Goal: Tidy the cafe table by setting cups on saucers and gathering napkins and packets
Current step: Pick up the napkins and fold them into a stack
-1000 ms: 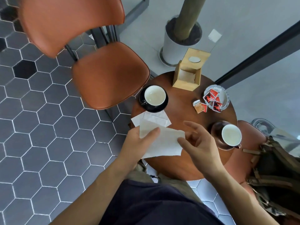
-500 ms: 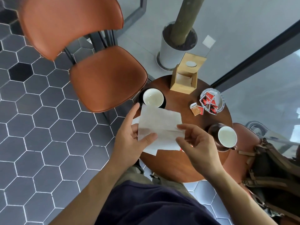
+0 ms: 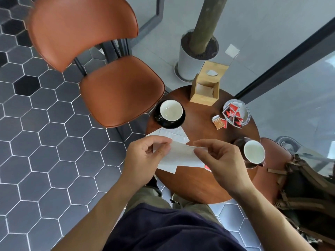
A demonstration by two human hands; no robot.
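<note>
Both hands pinch a white napkin [image 3: 181, 154] above the near left part of a round wooden table [image 3: 199, 185]: left hand [image 3: 143, 160] at one end, right hand [image 3: 221, 160] at the other. More napkins [image 3: 174, 134] lie flat beneath. A cup on a black saucer [image 3: 170, 114] sits far left, another cup [image 3: 253, 151] right. Packets [image 3: 233, 115] fill a glass dish far right. A red packet [image 3: 207, 167] peeks out, mostly hidden by the right hand.

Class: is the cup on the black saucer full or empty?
Empty. The cup stands upright on the saucer, and its pale inside shows bare to the bottom, with no drink in it.
</note>
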